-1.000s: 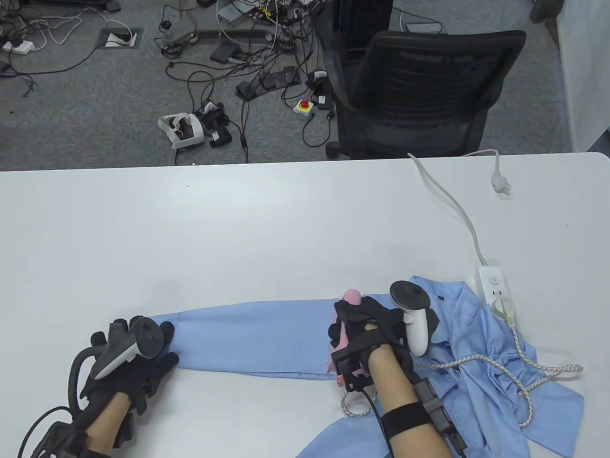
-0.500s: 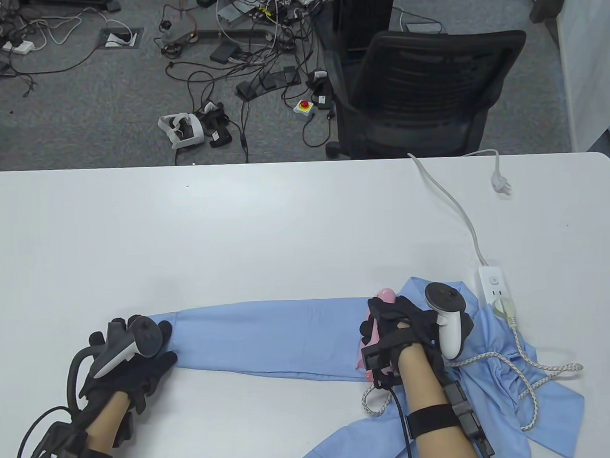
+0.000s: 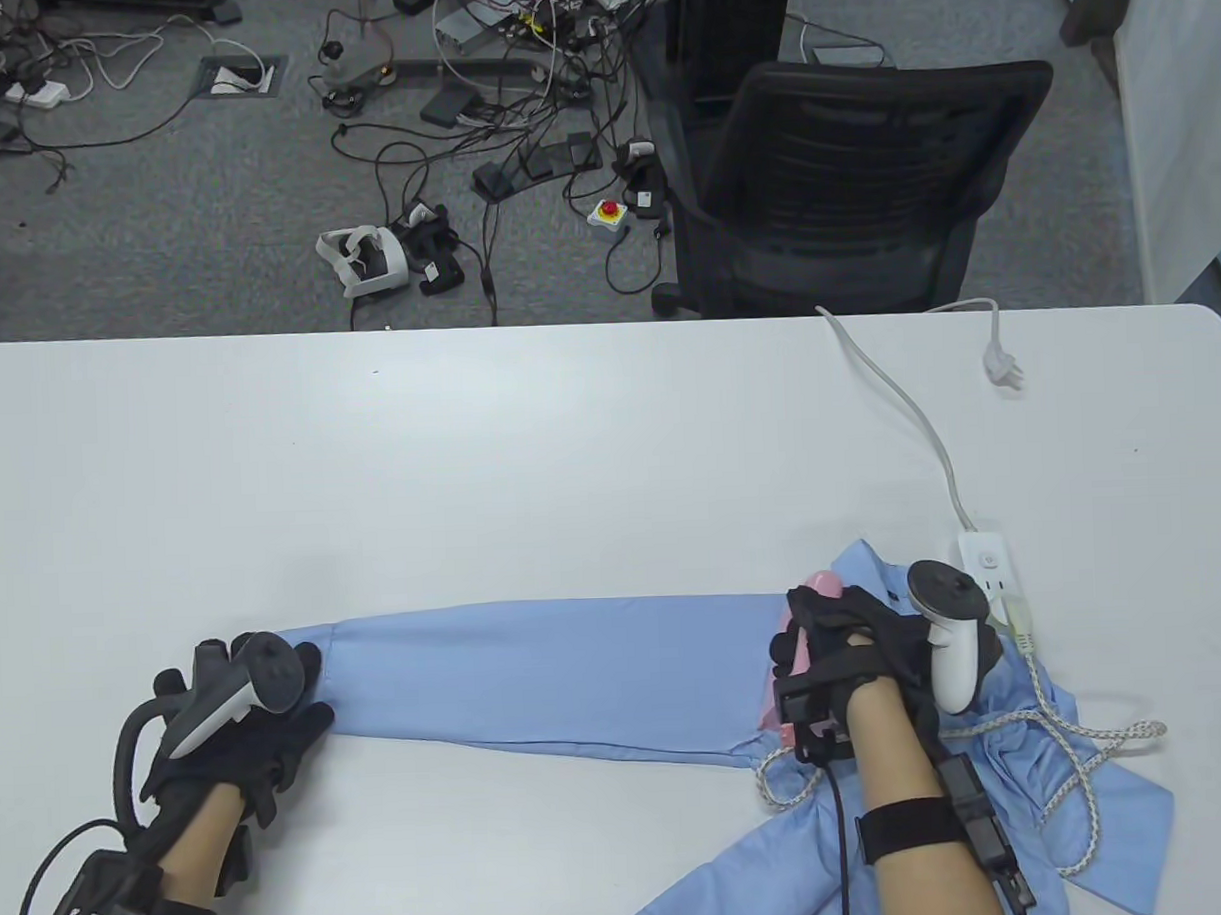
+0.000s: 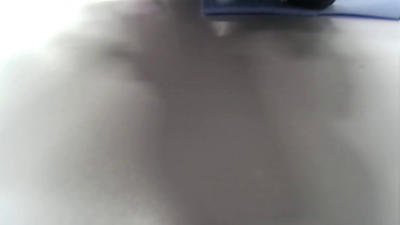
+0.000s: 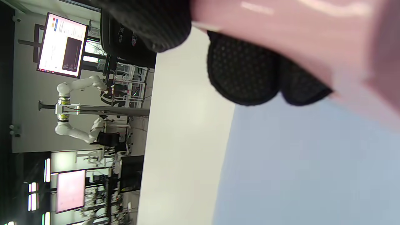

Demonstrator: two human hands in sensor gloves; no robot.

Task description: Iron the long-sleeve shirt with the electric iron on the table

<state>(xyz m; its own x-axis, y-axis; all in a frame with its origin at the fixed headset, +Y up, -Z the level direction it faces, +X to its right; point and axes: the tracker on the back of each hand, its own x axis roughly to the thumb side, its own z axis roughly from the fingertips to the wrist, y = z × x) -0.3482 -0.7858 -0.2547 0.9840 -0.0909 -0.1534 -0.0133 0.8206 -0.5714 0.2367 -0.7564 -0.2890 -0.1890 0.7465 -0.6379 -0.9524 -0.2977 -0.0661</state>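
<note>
Lying along the near edge of the white table [image 3: 570, 449], the light blue long-sleeve shirt [image 3: 558, 669] has one sleeve stretched flat toward the left while its body is bunched in folds at the right. The pink electric iron [image 3: 793, 661] sits on the sleeve where it meets the body, and the right hand [image 3: 857, 649] grips its handle, the gloved fingers [image 5: 243, 72] curled closed around the pink plastic in the right wrist view, just above the blue cloth. The left hand [image 3: 244, 715] rests flat on the cuff end of the sleeve, fingers spread and pressing on the cloth and table, gripping nothing; the left wrist view is too blurred to add more than a strip of blue cloth at its top edge. The iron's braided cord [image 3: 1071, 752] loops over the bunched fabric to a white power strip [image 3: 990, 569] just beside the shirt on the right. A black office chair [image 3: 841, 189] stands beyond the table's far edge.
</note>
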